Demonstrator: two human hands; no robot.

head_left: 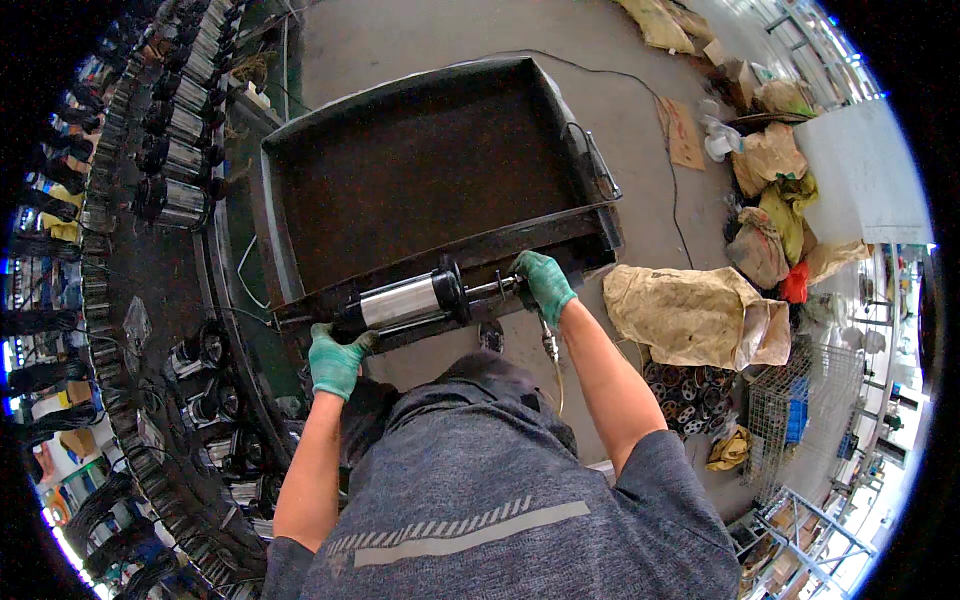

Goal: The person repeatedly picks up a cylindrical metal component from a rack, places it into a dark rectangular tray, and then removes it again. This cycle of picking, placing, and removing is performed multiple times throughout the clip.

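A cylindrical motor (400, 302) with a bright metal body and black ends lies along the near edge of a dark metal tray (450, 246). My left hand (337, 362), in a green glove, grips the motor's black left end, thumb stretched toward the metal body. A thin shaft (487, 290) sticks out of the motor's right end. Beside its tip my gloved right hand (546, 287) is closed around a tool whose body the fingers mostly hide. A hose with a metal fitting (550, 347) hangs down below that hand.
Several similar motors (182, 202) line a rack on the left, with more (212, 405) nearer me. To the right are a tan sack (690, 312), a pile of round metal parts (690, 395) and a wire cage (805, 405). A black cable (677, 190) crosses the floor beyond the tray.
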